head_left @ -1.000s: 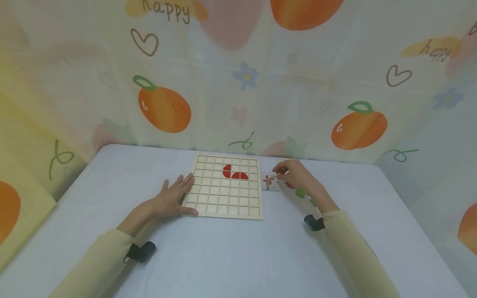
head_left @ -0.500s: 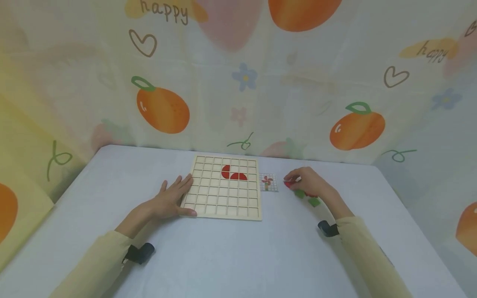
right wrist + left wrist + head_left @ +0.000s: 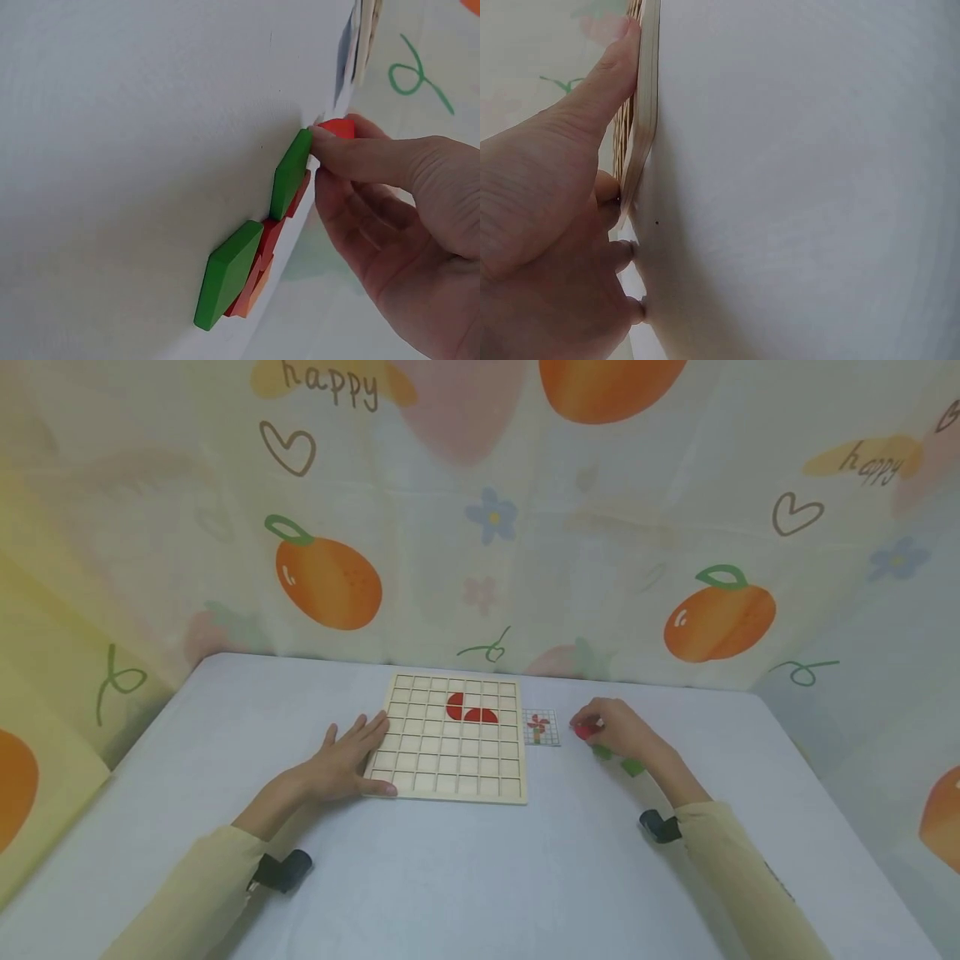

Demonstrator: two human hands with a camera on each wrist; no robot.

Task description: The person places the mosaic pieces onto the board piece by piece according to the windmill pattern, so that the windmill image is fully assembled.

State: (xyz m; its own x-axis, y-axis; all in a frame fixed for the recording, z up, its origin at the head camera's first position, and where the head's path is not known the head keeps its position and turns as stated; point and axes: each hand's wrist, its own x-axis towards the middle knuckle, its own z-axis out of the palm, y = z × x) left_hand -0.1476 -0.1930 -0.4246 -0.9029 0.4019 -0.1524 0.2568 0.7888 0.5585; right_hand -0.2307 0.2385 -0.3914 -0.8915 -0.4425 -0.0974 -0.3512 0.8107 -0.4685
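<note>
My left hand rests against the left side of a wooden grid board, fingers spread along its edge, thumb on its front corner. In the left wrist view the thumb lies along the board's rim. Two red shapes, a half-round and another half-round, are set in the board's upper part. To the right, my right hand pinches a red block between thumb and fingertips, close over the table. A green diamond block stands right under the thumb, with a second green diamond block nearer the wrist.
A small grid card with a red flower-like picture lies against the board's right side. More red pieces and an orange piece lie behind the green blocks. A white cloth covers the table; a printed curtain hangs behind.
My right hand has moved from beside the card, right and nearer, to the loose blocks, and now pinches a red block there. My left hand stays at the board.
</note>
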